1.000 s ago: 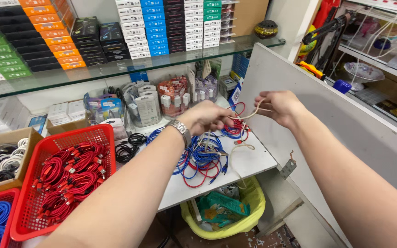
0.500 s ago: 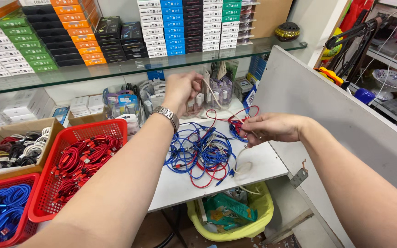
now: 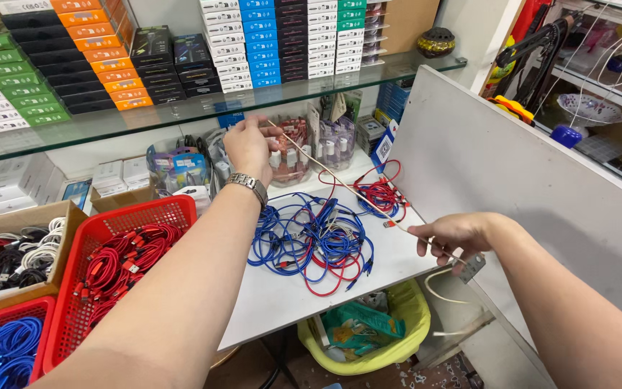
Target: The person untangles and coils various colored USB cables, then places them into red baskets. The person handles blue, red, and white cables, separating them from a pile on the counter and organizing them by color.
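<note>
White cable [image 3: 347, 189]: thin, pale, pulled taut in a straight diagonal line between both hands, running from far left down to near right above the table. Its free end hangs in a loose curl below the right hand, past the table edge.

Left hand [image 3: 250, 148]: raised at the far end, fingertips pinching the cable's upper end, wristwatch [image 3: 248, 183] on the wrist. Right hand [image 3: 455, 234]: low at the near right, thumb and fingers closed on the cable near the table's corner.

Under the stretched cable, a tangled heap of blue cables [image 3: 311, 241] with red strands mixed in lies mid-table; a smaller red bundle [image 3: 379, 194] sits far right of it.

White table [image 3: 282, 302]: near edge bare. A grey upright panel [image 3: 512, 180] closes the right side just beside the right hand. Red basket [image 3: 91, 241] of red cables borders the left. Yellow bin [image 3: 397, 346] stands below the near edge. Glass shelf [image 3: 181, 112] overhangs the far side, just above the left hand.
</note>
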